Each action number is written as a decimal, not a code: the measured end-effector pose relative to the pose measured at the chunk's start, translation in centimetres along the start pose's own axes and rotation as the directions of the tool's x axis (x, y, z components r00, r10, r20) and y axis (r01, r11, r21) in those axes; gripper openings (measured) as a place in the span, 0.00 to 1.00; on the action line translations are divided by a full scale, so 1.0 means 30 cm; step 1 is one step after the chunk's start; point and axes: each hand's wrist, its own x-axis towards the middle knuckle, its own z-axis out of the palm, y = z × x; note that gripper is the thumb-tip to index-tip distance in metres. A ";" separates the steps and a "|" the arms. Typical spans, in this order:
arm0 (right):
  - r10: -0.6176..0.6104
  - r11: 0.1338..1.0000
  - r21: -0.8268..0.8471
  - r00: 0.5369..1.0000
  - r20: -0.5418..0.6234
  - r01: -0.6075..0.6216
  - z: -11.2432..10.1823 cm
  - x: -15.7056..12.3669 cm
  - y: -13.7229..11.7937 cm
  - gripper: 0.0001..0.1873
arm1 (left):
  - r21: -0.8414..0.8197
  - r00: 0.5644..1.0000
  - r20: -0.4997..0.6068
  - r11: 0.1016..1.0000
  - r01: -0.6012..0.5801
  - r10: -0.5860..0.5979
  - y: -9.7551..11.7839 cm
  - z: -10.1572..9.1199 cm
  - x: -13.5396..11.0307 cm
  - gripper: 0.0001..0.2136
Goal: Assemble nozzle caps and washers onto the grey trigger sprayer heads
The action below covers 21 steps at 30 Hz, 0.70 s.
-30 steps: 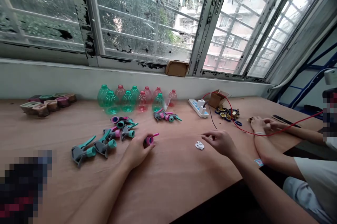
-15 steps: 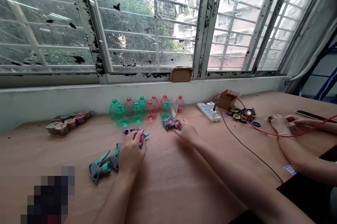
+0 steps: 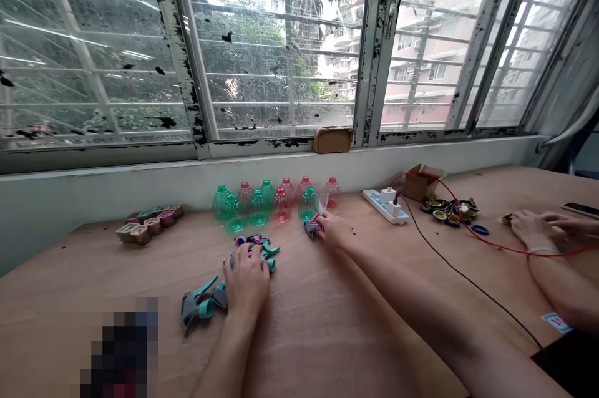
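Note:
My left hand (image 3: pixel 246 276) is curled over a cluster of spray trigger heads, its fingers around a grey and turquoise one (image 3: pixel 271 265), mostly hidden. Beyond its fingertips lies a pink and purple trigger head (image 3: pixel 241 240). Left of the hand, a grey and turquoise trigger head (image 3: pixel 193 309) rests on the table, with another partly covered. Farther off, my right hand (image 3: pixel 334 229) is closed on a grey and pink trigger head (image 3: pixel 312 228) in front of a green bottle (image 3: pixel 308 203). The fingers hide part of that head.
Several green and pink clear bottles (image 3: pixel 258 209) stand along the wall. Small brown and maroon containers (image 3: pixel 152 224) sit at left. A power strip (image 3: pixel 384 207) with cords, a cardboard box (image 3: pixel 422 183) and round caps (image 3: pixel 452 211) lie at right, beside another person's hands (image 3: pixel 536 228).
The view has shifted, so everything sits farther right. My left hand's fingers have moved from the pink trigger head onto a grey and turquoise one. My right hand stays at the grey and pink head.

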 end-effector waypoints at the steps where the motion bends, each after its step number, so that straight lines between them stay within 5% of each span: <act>1: -0.004 1.000 0.014 1.000 -0.019 0.005 -0.006 -0.015 0.001 0.16 | -0.011 1.000 -0.017 1.000 -0.011 0.011 0.002 -0.003 0.001 0.12; 6: -0.076 0.947 0.295 0.981 -0.177 0.127 -0.011 -0.149 -0.010 0.15 | -0.202 0.985 -0.072 0.964 -0.171 0.159 0.045 -0.012 -0.003 0.10; 11: -0.210 0.785 0.556 0.961 -0.179 0.274 0.019 -0.281 0.015 0.15 | -0.509 0.895 0.124 0.802 -0.314 0.429 0.111 -0.008 -0.047 0.17; 15: -0.266 0.689 0.664 0.953 -0.144 0.292 0.037 -0.316 0.034 0.14 | -0.615 0.846 0.315 0.771 -0.163 0.430 0.134 0.004 -0.076 0.24; 21: -0.264 0.669 0.673 0.947 -0.181 0.315 0.054 -0.340 -0.017 0.16 | -0.774 0.856 0.341 0.633 0.021 0.388 0.140 0.026 -0.084 0.26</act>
